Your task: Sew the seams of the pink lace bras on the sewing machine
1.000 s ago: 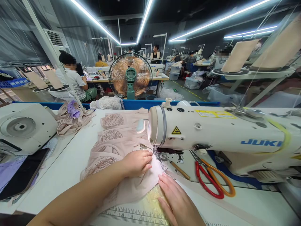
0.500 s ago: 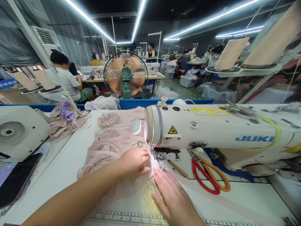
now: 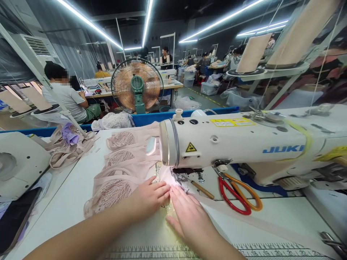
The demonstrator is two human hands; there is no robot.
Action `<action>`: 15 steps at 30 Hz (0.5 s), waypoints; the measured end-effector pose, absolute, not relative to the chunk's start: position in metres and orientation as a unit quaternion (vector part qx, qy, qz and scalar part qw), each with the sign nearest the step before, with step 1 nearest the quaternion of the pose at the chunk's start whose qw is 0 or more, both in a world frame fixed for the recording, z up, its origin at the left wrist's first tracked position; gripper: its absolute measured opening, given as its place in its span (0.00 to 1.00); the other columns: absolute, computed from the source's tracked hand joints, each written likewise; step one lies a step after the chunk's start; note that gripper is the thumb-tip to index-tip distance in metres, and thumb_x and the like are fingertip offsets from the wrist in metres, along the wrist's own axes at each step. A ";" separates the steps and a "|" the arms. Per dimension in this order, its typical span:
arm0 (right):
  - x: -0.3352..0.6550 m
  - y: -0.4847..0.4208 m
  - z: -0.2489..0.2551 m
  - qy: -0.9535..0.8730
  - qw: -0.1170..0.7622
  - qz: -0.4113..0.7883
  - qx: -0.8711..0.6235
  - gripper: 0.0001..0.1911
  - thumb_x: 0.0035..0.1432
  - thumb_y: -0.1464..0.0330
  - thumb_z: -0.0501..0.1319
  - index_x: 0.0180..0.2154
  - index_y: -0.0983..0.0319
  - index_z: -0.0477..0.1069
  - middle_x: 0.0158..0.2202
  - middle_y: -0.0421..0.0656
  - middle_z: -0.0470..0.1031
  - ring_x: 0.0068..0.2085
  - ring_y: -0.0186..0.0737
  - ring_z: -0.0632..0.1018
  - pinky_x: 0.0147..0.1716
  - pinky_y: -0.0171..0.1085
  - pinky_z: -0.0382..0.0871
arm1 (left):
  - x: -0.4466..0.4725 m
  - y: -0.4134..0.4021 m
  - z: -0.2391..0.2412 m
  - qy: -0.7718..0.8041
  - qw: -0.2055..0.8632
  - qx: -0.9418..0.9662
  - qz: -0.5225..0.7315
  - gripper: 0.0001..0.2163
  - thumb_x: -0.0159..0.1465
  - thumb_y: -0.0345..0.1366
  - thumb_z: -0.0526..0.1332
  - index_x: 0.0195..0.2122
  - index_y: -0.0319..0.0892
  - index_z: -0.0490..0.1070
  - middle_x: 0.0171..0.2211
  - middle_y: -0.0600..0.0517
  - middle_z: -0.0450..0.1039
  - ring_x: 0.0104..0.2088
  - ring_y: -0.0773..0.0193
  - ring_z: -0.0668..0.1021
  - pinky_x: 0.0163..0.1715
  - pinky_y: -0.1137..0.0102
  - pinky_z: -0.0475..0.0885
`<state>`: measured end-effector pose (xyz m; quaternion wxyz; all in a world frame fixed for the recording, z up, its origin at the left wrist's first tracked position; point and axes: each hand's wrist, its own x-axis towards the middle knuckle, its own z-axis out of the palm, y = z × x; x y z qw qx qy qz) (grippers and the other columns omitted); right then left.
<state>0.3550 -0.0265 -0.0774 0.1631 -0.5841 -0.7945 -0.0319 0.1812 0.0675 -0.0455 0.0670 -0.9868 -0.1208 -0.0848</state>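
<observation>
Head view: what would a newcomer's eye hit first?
Probably the white JUKI sewing machine, its arm reaching in from the right, with the left grip and right grip close together by the pale fabric at its needle end. Next, the red-and-orange-handled scissors lying below that arm, and the big round fan behind the table.

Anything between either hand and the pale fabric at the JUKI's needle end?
Nothing visible: the left hand and right hand both have fingertips at the pale fabric. The wooden-handled tool and scissors lie off to the right, not in between.
</observation>
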 end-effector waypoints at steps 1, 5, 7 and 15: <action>0.352 -0.024 -0.078 -0.790 0.160 -0.028 -0.591 0.28 0.57 0.59 0.55 0.56 0.68 0.64 0.58 0.48 0.62 0.57 0.49 0.66 0.50 0.44 0.66 | 0.182 0.070 -0.043 -0.122 0.065 -0.987 -0.080 0.13 0.68 0.30 0.49 0.51 0.41 0.66 0.53 0.48 0.69 0.54 0.59 0.69 0.56 0.58 0.59; 0.345 -0.019 -0.079 -0.776 0.150 -0.002 -0.613 0.31 0.57 0.56 0.54 0.57 0.69 0.62 0.59 0.51 0.60 0.58 0.53 0.64 0.50 0.47 0.66 | 0.183 0.082 -0.037 -0.124 0.057 -0.988 -0.066 0.14 0.68 0.29 0.48 0.53 0.41 0.65 0.53 0.46 0.69 0.55 0.58 0.69 0.55 0.56 0.60; 0.344 -0.020 -0.079 -0.774 0.148 0.010 -0.615 0.31 0.57 0.57 0.54 0.57 0.69 0.62 0.59 0.52 0.59 0.59 0.53 0.63 0.51 0.47 0.65 | 0.183 0.087 -0.036 -0.124 0.052 -0.989 -0.061 0.15 0.68 0.29 0.47 0.54 0.41 0.64 0.54 0.45 0.68 0.55 0.57 0.68 0.56 0.54 0.59; 0.354 -0.032 -0.081 -0.797 0.189 -0.037 -0.572 0.27 0.57 0.60 0.55 0.54 0.69 0.65 0.57 0.52 0.63 0.55 0.51 0.68 0.50 0.45 0.67 | 0.189 0.101 -0.034 -0.144 0.063 -0.987 -0.038 0.15 0.68 0.28 0.47 0.52 0.40 0.66 0.54 0.46 0.68 0.54 0.55 0.69 0.54 0.55 0.60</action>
